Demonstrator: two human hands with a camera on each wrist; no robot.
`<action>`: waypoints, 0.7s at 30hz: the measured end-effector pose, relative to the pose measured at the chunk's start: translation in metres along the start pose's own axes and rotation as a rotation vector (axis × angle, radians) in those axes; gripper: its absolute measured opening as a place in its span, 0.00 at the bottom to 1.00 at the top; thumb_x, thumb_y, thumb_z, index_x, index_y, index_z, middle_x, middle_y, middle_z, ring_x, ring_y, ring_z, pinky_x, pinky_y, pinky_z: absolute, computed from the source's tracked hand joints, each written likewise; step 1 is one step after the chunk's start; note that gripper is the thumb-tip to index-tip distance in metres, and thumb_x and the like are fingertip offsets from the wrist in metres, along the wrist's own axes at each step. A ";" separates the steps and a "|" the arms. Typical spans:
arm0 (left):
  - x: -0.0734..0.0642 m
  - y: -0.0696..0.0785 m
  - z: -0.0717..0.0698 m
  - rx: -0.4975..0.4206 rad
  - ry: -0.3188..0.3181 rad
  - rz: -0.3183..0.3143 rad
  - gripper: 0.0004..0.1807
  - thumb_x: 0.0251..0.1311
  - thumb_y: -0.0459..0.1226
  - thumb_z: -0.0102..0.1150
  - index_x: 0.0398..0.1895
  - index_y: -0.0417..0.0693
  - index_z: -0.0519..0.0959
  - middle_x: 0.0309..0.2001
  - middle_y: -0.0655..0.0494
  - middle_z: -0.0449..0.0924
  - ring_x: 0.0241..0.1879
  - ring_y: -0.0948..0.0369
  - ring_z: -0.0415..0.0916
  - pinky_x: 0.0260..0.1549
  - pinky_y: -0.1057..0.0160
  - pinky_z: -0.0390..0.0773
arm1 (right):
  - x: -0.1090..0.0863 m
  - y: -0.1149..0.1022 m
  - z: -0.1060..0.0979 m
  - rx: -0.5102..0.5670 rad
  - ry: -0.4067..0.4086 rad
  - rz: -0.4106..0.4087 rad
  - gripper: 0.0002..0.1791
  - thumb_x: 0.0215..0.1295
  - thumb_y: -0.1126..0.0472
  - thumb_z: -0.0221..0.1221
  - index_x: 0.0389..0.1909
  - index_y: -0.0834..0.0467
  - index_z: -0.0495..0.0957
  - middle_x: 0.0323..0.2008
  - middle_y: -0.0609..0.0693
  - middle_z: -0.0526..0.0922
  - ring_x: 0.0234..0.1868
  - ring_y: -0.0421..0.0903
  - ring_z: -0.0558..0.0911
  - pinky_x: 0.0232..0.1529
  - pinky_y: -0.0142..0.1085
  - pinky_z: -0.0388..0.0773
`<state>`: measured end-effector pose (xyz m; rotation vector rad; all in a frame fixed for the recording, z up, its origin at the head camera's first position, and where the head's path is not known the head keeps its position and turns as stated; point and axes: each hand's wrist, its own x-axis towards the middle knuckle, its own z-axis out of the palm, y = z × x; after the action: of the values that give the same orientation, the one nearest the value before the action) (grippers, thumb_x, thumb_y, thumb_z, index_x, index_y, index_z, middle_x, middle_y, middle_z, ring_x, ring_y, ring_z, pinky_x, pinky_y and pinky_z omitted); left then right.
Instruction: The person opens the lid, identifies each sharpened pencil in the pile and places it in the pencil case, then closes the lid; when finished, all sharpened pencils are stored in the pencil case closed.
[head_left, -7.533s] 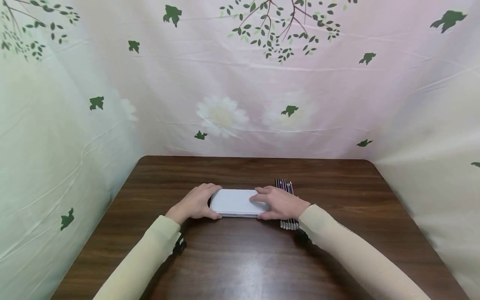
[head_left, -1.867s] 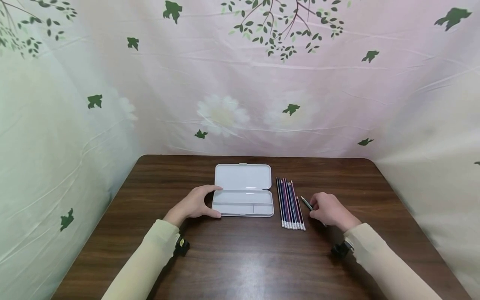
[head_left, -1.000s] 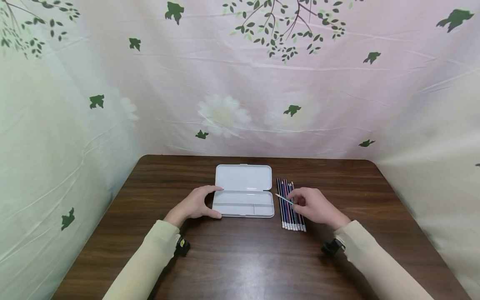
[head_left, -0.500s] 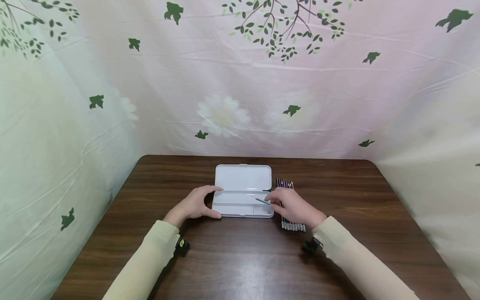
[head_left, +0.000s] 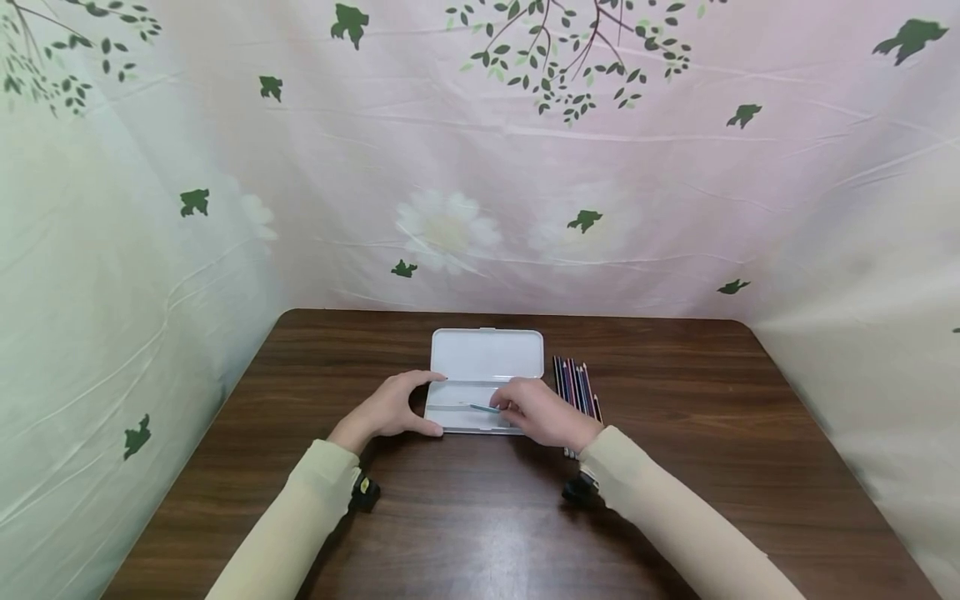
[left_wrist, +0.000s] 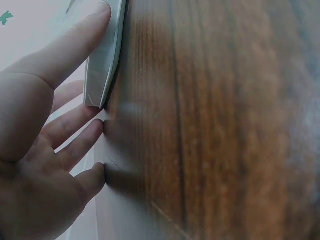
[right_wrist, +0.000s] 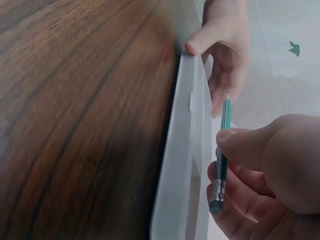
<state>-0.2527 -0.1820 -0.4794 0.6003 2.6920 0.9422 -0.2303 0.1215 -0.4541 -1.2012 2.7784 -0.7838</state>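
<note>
1. The green pencil [right_wrist: 221,172], with its silver ferrule and dark eraser, lay over the base of the open case, its sharpened point aimed toward my left side; whether it touched the base I could not tell
2. My right hand [head_left: 551,412] pinched this pencil between thumb and fingertips, the eraser end jutting out below the thumb in the right wrist view
3. The white case [head_left: 448,422] stood open beneath the pencil, its lid [head_left: 487,352] laid back on the far side; a lengthwise divider showed at the left of the base, while my right hand covered much of the rest
4. My left hand [head_left: 384,408] was spread about the left end of the case, thumb at the near corner and fingers toward the far side, the outer fingertips on the tabletop in the left wrist view
5. A row of pencils [head_left: 573,387] lay side by side just right of the case, points away from me, partly hidden by my right hand and sleeve
6. Beneath all this was the dark wood-grained table [head_left: 465,517]
7. Black devices [head_left: 365,492] sat at both my wrists, beside pale sleeves [head_left: 281,517]
8. Behind the table hung a pale cloth [head_left: 480,183] printed with leafy branches, green birds and white flowers
</note>
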 end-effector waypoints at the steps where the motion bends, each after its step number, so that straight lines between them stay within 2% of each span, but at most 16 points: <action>1: 0.000 0.000 0.000 -0.003 0.001 -0.001 0.51 0.45 0.55 0.86 0.74 0.55 0.74 0.74 0.49 0.71 0.74 0.47 0.66 0.71 0.42 0.68 | 0.002 -0.001 0.002 -0.011 -0.005 0.001 0.08 0.69 0.71 0.66 0.45 0.60 0.87 0.40 0.50 0.88 0.42 0.42 0.85 0.46 0.38 0.84; 9: 0.000 -0.002 0.000 -0.009 0.006 0.008 0.51 0.45 0.56 0.85 0.74 0.56 0.74 0.74 0.50 0.71 0.73 0.47 0.67 0.71 0.42 0.68 | 0.015 -0.010 0.015 -0.058 -0.046 -0.024 0.08 0.70 0.70 0.65 0.47 0.59 0.88 0.42 0.49 0.89 0.45 0.43 0.85 0.51 0.41 0.84; 13: 0.001 -0.002 0.001 -0.011 0.008 0.018 0.51 0.44 0.56 0.86 0.73 0.56 0.74 0.73 0.50 0.72 0.72 0.48 0.68 0.70 0.43 0.69 | 0.018 -0.015 0.019 -0.057 -0.045 -0.060 0.09 0.70 0.72 0.64 0.46 0.59 0.88 0.41 0.50 0.88 0.45 0.44 0.85 0.52 0.40 0.84; 21: 0.002 -0.002 0.000 -0.008 0.004 0.025 0.50 0.45 0.56 0.85 0.73 0.55 0.74 0.73 0.50 0.72 0.72 0.48 0.68 0.69 0.43 0.70 | 0.021 -0.017 0.025 -0.031 -0.031 -0.078 0.10 0.71 0.73 0.63 0.46 0.60 0.88 0.42 0.51 0.88 0.47 0.44 0.85 0.53 0.38 0.84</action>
<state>-0.2550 -0.1821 -0.4810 0.6329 2.6895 0.9608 -0.2287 0.0864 -0.4642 -1.3222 2.7445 -0.7234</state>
